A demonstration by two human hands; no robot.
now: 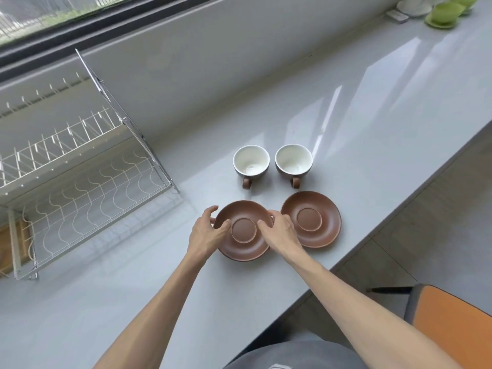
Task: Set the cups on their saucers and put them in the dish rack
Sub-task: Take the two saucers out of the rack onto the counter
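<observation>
Two brown saucers lie side by side on the grey counter. My left hand (206,230) grips the left rim of the left saucer (243,245), thumb on top. My right hand (279,229) grips that saucer's right rim, fingers curled over its edge. The right saucer (311,219) lies untouched beside it. Behind them stand two brown cups with white insides, the left cup (251,162) and the right cup (293,161), upright, handles pointing toward me. The wire dish rack (80,198) stands empty at the left.
The counter's front edge runs diagonally at the right, with an orange chair (452,320) below it. Green and white dishes (443,13) sit at the far right back. A window and wall rise behind the counter.
</observation>
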